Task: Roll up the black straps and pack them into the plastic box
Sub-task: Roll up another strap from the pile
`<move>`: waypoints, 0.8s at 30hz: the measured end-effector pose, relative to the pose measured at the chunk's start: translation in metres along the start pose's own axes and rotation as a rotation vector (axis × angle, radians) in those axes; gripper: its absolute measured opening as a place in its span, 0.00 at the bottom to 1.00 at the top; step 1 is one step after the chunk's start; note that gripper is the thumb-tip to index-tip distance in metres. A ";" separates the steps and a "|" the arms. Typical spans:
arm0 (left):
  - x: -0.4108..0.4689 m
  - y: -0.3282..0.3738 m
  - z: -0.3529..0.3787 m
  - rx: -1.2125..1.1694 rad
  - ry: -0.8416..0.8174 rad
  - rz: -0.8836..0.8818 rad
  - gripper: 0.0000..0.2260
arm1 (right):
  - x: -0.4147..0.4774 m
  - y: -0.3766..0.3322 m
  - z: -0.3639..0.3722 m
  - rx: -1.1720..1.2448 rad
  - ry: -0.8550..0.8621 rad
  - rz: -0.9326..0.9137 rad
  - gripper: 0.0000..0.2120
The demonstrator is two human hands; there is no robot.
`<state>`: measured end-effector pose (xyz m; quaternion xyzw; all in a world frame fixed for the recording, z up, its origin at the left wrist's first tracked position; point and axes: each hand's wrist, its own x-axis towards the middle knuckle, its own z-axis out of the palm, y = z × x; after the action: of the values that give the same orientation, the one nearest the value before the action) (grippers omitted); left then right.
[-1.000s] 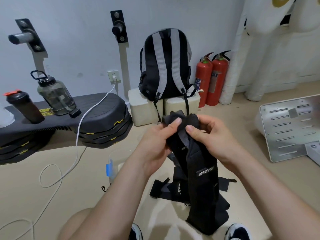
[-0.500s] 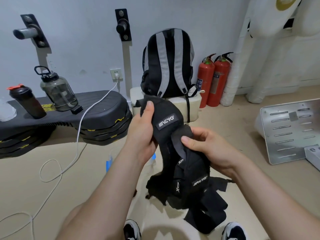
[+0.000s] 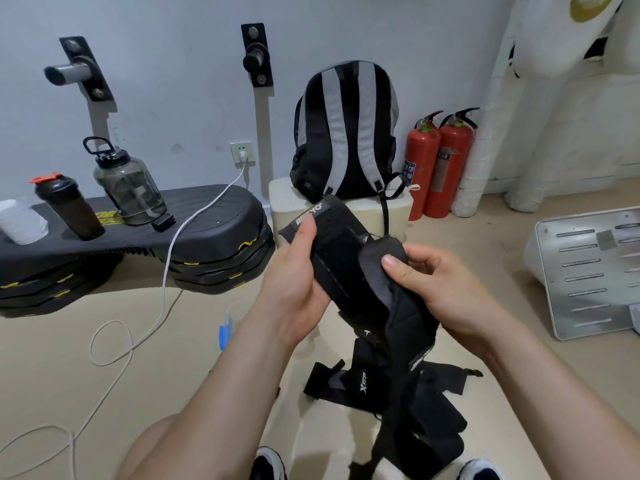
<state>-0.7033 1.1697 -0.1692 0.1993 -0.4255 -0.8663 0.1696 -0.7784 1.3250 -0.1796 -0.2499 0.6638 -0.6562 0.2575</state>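
Left hand [image 3: 294, 292] grips one black strap [image 3: 346, 268] end, right hand [image 3: 446, 292] pinches another, frame centre; rest dangles tangled toward lower centre — tails likely snag, so roll goes slack.

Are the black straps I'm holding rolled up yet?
Not rolled: the straps hang loose below both hands; left hand grips a labelled end, right hand pinches another.

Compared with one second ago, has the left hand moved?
Yes. The left hand, holding the strap, moved up and left: it was below the backpack, now it overlaps the left edge of the block.
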 end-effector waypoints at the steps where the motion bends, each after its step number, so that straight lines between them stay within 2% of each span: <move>1: -0.001 0.001 0.000 0.010 0.015 0.006 0.21 | 0.000 0.000 -0.001 -0.055 0.050 -0.028 0.08; 4: -0.001 0.003 0.001 0.041 0.071 0.033 0.20 | -0.001 0.000 0.000 -0.093 0.147 -0.089 0.09; 9: 0.003 -0.002 0.003 0.104 0.096 0.037 0.22 | -0.001 0.006 0.022 0.090 0.058 -0.037 0.08; 16: 0.006 -0.003 0.003 0.160 0.103 0.060 0.22 | 0.007 0.012 0.031 0.111 0.094 -0.013 0.10; 24: 0.007 -0.004 0.002 0.334 0.116 0.121 0.25 | 0.009 0.014 0.035 0.141 0.098 -0.031 0.11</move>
<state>-0.7107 1.1706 -0.1726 0.2485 -0.5641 -0.7588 0.2104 -0.7617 1.2927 -0.1936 -0.2088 0.6238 -0.7168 0.2314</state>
